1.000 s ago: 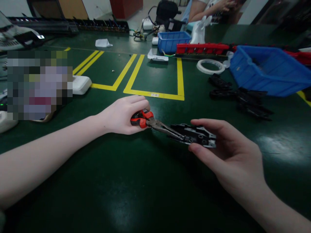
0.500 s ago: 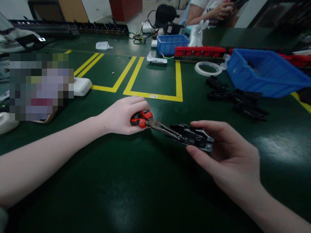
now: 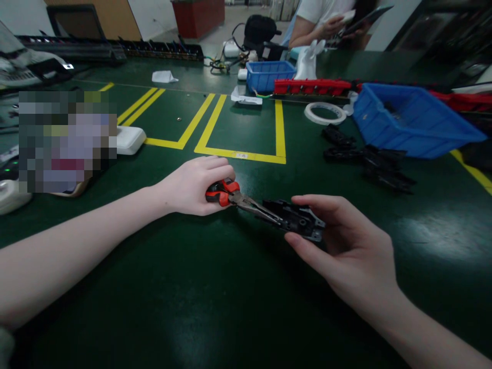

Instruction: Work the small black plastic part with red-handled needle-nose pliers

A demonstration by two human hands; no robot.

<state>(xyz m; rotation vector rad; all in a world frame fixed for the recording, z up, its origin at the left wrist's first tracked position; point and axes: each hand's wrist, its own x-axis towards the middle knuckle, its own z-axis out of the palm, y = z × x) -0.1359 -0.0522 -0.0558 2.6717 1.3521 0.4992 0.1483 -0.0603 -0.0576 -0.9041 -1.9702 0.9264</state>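
Note:
My left hand (image 3: 196, 185) is wrapped round the red and black handles of the long-nosed pliers (image 3: 253, 206). Their metal jaws point right and reach onto a black plastic part (image 3: 302, 220). Whether the tips grip anything on it is too small to tell. My right hand (image 3: 346, 246) pinches the right end of this part between thumb and fingers, above the dark green table (image 3: 184, 302). Several similar black parts (image 3: 384, 164) lie in a loose pile at the right.
A large blue bin (image 3: 415, 123) stands behind the pile, with a white tape roll (image 3: 325, 113) beside it. Farther back are a smaller blue bin (image 3: 269, 76) and a red strip (image 3: 311, 87). White box (image 3: 130, 140) at left. A person (image 3: 317, 23) sits across the table.
My right hand and the black part have shifted slightly left, towards my left hand. Across the table, the person's hands have moved apart and now hold objects.

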